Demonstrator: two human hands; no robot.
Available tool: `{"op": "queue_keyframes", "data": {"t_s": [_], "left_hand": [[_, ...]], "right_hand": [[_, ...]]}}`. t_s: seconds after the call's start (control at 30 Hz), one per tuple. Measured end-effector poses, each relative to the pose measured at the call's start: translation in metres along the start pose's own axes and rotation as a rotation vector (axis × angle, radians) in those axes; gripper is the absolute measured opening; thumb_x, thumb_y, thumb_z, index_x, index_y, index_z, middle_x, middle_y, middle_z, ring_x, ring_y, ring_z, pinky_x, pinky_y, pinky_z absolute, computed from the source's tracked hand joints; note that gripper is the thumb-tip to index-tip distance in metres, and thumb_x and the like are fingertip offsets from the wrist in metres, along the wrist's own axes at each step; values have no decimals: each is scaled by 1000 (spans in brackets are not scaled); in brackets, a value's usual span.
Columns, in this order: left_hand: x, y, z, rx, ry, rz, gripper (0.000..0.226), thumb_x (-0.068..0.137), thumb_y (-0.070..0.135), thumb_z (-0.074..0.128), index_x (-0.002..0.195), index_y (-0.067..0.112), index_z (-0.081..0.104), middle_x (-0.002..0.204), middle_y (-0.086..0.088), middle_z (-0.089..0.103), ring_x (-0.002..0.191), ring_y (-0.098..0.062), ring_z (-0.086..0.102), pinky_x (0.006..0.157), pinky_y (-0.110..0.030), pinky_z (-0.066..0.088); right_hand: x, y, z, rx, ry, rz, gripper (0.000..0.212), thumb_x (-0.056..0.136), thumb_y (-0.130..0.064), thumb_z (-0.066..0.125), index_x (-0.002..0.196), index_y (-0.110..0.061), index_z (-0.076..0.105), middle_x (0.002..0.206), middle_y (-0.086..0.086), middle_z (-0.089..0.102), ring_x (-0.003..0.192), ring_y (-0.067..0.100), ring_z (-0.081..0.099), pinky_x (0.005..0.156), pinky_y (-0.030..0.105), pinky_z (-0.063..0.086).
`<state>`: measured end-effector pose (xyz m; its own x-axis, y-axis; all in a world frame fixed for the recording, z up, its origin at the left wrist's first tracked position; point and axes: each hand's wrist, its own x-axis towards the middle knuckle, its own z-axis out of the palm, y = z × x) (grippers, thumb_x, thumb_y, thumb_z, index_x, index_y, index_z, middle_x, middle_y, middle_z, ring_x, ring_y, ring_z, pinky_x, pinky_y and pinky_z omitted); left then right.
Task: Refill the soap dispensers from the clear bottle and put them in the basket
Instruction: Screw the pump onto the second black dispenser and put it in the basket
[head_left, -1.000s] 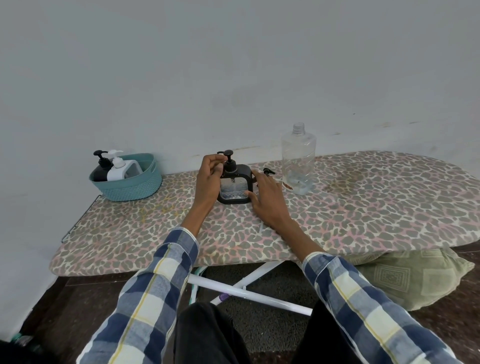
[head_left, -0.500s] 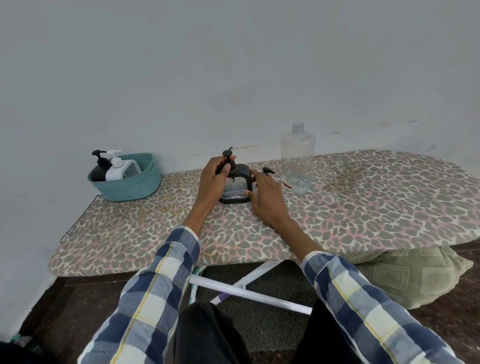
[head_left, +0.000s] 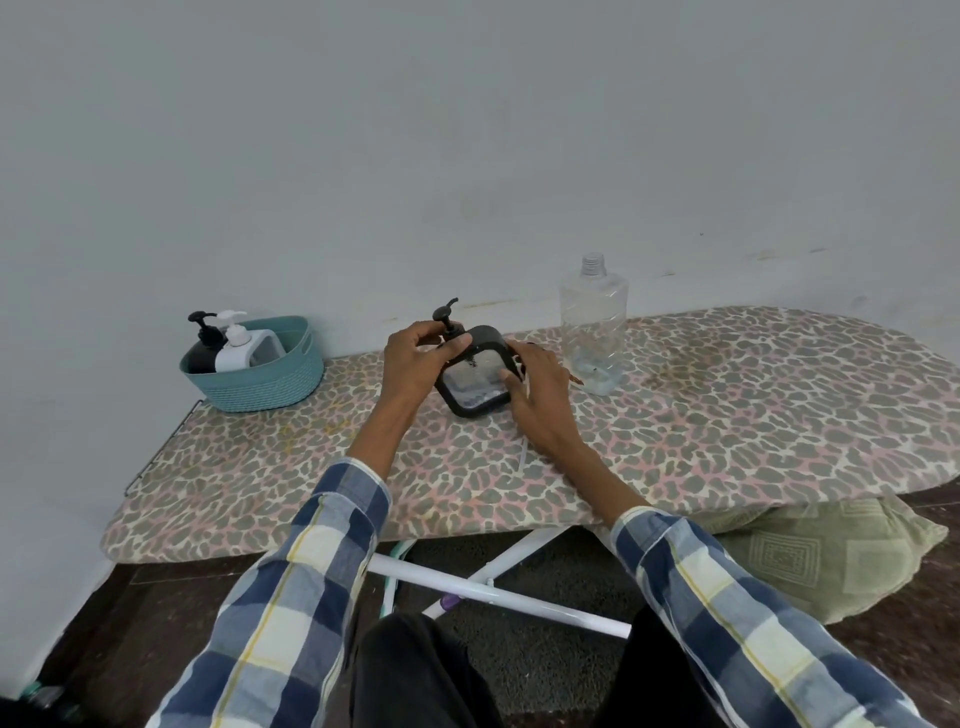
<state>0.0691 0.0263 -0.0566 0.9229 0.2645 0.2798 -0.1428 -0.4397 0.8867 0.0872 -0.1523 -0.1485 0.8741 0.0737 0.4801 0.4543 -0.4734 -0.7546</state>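
A square black-framed soap dispenser (head_left: 475, 382) with a clear body stands tilted to the left on the ironing board (head_left: 727, 415). My left hand (head_left: 415, 358) pinches the collar of its black pump (head_left: 445, 314). My right hand (head_left: 537, 387) grips the dispenser's right side. The clear bottle (head_left: 593, 325), uncapped and nearly empty, stands upright just right of my hands. A teal basket (head_left: 260, 384) at the board's left end holds a black dispenser (head_left: 202, 345) and a white dispenser (head_left: 236, 348).
The board stands against a pale wall. A small dark cap lies behind my right hand, mostly hidden. A green cushion (head_left: 821, 556) lies on the floor under the board's right end, beside its white legs (head_left: 498, 587).
The dispenser has tipped from upright toward the left. My left hand has closed on the pump collar, and my right hand has wrapped further round the dispenser's side.
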Motion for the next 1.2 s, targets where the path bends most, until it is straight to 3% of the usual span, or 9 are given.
{"op": "queue_keyframes", "data": {"t_s": [0.17, 0.3, 0.4, 0.57, 0.73, 0.87, 0.97, 1.13, 1.2], "left_hand": [[-16, 27, -22, -188, -152, 37, 19, 91, 16, 85, 110, 12, 83, 105, 1, 83, 101, -9, 76, 86, -15, 54], [-25, 45, -27, -283, -102, 59, 18, 91, 15, 85, 108, 13, 83, 105, 0, 83, 99, -8, 76, 86, -16, 55], [-31, 52, -25, -411, 77, 10, 17, 90, 19, 87, 105, 13, 84, 99, -2, 83, 88, -6, 74, 78, -15, 56], [-39, 61, -11, -567, 287, -89, 20, 87, 28, 90, 98, 13, 85, 92, 1, 83, 82, -7, 72, 71, -18, 56], [-41, 69, -10, -518, 195, -61, 25, 89, 30, 88, 104, 9, 85, 96, -4, 83, 88, -15, 76, 80, -28, 61], [-39, 66, -16, -400, 157, 1, 25, 92, 35, 85, 105, 15, 86, 102, 2, 84, 105, -16, 76, 100, -37, 59], [-39, 66, -14, -378, 148, -4, 24, 93, 36, 84, 104, 15, 86, 101, 3, 84, 106, -14, 76, 106, -39, 57], [-38, 65, -11, -340, 132, -13, 23, 93, 33, 85, 103, 12, 86, 97, 2, 84, 97, -8, 76, 88, -23, 54], [-38, 63, -9, -340, 147, -23, 24, 90, 32, 87, 102, 11, 86, 95, 0, 84, 90, -8, 76, 79, -20, 55]], "right_hand": [[-7, -30, -15, 656, 8, 208, 29, 111, -34, 56, 125, -14, 73, 106, -14, 74, 100, 6, 67, 93, 35, 51], [-2, -57, -22, 1056, -143, 459, 39, 106, -38, 61, 130, -10, 71, 125, 10, 74, 120, 30, 68, 112, 59, 51], [-13, -71, -19, 1037, -114, 405, 56, 99, -54, 60, 143, -19, 62, 142, 12, 66, 132, 35, 64, 106, 63, 54], [-38, -90, -12, 930, -73, 187, 84, 87, -53, 74, 158, -33, 36, 154, -7, 47, 131, 11, 63, 94, 40, 63], [-40, -99, -15, 824, 53, 94, 70, 89, -42, 80, 150, -33, 47, 146, -15, 50, 131, 2, 57, 102, 33, 59], [-38, -94, -19, 849, 89, 153, 56, 91, -47, 79, 142, -37, 57, 141, -4, 59, 125, 18, 65, 96, 47, 63], [-38, -92, -22, 861, 77, 185, 59, 87, -55, 78, 140, -35, 61, 137, 3, 64, 119, 26, 70, 92, 48, 65], [-34, -89, -28, 967, -37, 335, 92, 71, -80, 79, 134, -15, 67, 109, 18, 76, 74, 29, 75, 72, 39, 66], [-31, -83, -28, 1000, -139, 361, 98, 64, -86, 80, 129, -14, 70, 105, 20, 77, 71, 28, 74, 70, 36, 66]]}}
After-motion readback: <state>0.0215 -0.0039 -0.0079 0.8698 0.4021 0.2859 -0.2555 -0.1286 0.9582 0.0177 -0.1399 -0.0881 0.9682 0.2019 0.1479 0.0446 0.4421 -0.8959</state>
